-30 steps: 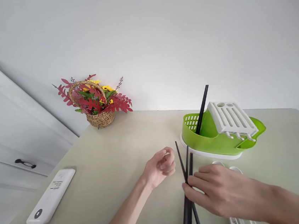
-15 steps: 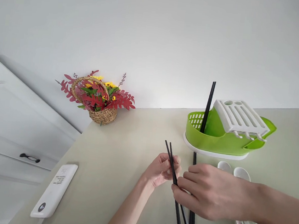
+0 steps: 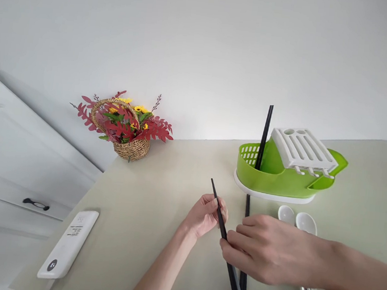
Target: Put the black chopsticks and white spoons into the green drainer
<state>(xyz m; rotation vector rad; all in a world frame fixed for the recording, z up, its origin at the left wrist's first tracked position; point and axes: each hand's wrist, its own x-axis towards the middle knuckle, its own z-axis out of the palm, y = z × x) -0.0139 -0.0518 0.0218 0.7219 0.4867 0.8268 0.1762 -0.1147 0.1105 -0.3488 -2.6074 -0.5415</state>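
right hand (image 3: 265, 247), one: back of hand uppermost, fingertips drawn together, pinching the held chopsticks along their length; thumb hidden. left hand (image 3: 205, 215), one: thumb and curled fingers closed about the same sticks near the upper end; firmness of grip cannot be told.

held chopsticks (image 3: 222, 227), black, slim, straight: aslant between the two hands, upper end pointing away, lower end running off toward the near edge of view. exact count uncertain, the sticks lying close together. judged light, stiff and hard to break; probably smooth, apt to roll or slide across one another. best taken near mid-length, thumb against fingers, ends kept level.

loose chopsticks (image 3: 242, 286), black: flat on the tabletop (image 3: 129, 230), partly under the right hand.

white spoons (image 3: 307, 223): bowls beyond the right wrist, handles emerging on the near side.

green holder (image 3: 279, 184), with white slotted rack (image 3: 304, 149) and white base (image 3: 271, 195): beyond the right hand; standing chopsticks (image 3: 264, 136) in its left compartment, leaning slightly.

flower basket (image 3: 131, 150), woven: far left, by the wall.
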